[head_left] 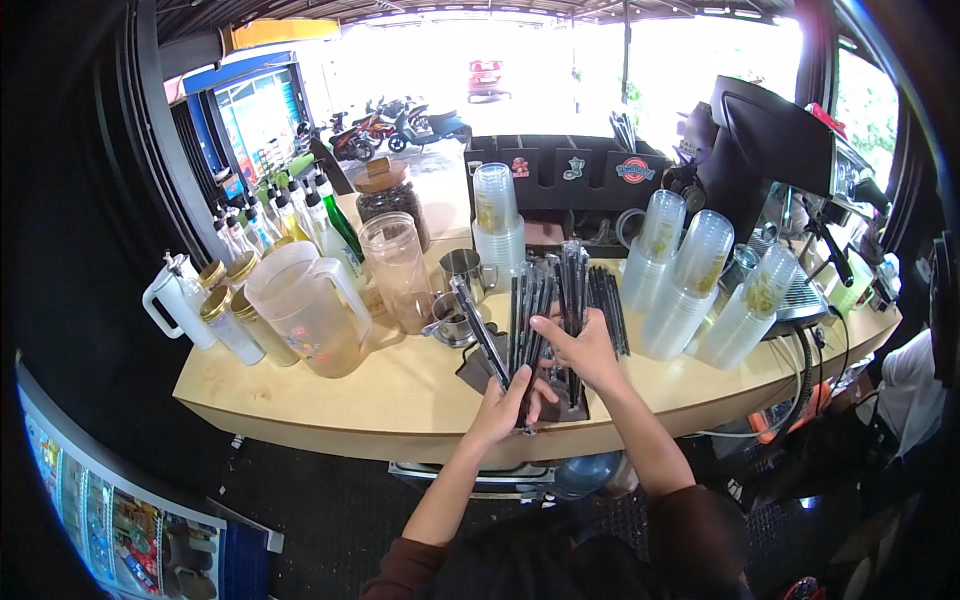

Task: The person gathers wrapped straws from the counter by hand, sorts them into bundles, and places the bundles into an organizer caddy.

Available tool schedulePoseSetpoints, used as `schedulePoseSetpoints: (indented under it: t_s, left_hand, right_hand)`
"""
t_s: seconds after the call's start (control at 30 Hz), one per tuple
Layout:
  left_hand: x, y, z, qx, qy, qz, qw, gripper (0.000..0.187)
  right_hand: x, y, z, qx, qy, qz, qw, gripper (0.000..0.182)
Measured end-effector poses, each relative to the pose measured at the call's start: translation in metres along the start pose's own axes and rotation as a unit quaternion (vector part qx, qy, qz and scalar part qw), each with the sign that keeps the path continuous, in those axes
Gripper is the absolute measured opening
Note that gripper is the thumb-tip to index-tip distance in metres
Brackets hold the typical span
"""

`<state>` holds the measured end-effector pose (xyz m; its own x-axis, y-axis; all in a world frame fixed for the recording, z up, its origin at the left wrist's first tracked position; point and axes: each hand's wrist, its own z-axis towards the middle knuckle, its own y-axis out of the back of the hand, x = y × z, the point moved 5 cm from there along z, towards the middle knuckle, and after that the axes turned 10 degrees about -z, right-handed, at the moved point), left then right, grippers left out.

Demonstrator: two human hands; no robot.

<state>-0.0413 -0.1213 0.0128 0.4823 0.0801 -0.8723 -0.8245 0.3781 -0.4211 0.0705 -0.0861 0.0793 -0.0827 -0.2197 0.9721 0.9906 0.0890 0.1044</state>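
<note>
Wrapped black straws (pixel 528 310) stand bunched upright at the counter's front, in and around my two hands. My left hand (pixel 497 411) is closed round the lower part of the bunch, thumb up along it, with one straw (pixel 478 325) leaning away to the left. Higher up and to the right, my right hand (pixel 586 352) grips more of these straws, its thumb pointing left across the bunch. More black straws (pixel 607 305) lie on the counter just behind the right hand. A dark flat piece (pixel 477 372) shows partly under the straws.
On the wooden counter (pixel 400 395), a large plastic pitcher (pixel 300 305), a clear jar (pixel 397 270) and metal jugs (pixel 455 318) stand left. Stacked clear cups (pixel 680 300) and an espresso machine (pixel 790 150) stand right. A black organizer (pixel 570 190) is behind. A person's sleeve (pixel 910 375) shows far right.
</note>
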Motion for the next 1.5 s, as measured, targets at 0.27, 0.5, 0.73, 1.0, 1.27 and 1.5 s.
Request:
schedulePoseSetpoints:
  t_s: [0.27, 0.5, 0.73, 1.0, 1.27, 1.5]
  left_hand:
    - [-0.002, 0.019, 0.013, -0.054, -0.047, 0.027, 0.997, 0.042]
    - [-0.021, 0.035, 0.014, -0.134, -0.059, 0.016, 0.989, 0.035]
    - [-0.024, 0.023, 0.025, -0.094, 0.101, -0.178, 0.974, 0.036]
    - [-0.039, 0.032, 0.027, -0.059, 0.057, -0.169, 0.982, 0.031]
    - [-0.034, 0.033, 0.015, -0.063, -0.007, -0.033, 0.997, 0.034]
    - [-0.018, 0.016, 0.006, 0.010, 0.027, 0.040, 0.999, 0.034]
  right_hand:
    - [0.007, 0.020, 0.002, -0.069, 0.065, 0.021, 0.995, 0.018]
    - [0.037, 0.016, -0.019, -0.091, 0.268, -0.034, 0.958, 0.014]
    - [0.019, -0.027, -0.042, 0.098, 0.407, -0.354, 0.836, 0.051]
    - [0.019, -0.034, -0.059, 0.186, 0.355, -0.500, 0.767, 0.062]
    - [0.015, -0.010, -0.020, 0.020, 0.162, -0.066, 0.984, 0.028]
    - [0.003, -0.021, -0.002, 0.079, -0.011, 0.093, 0.993, 0.021]
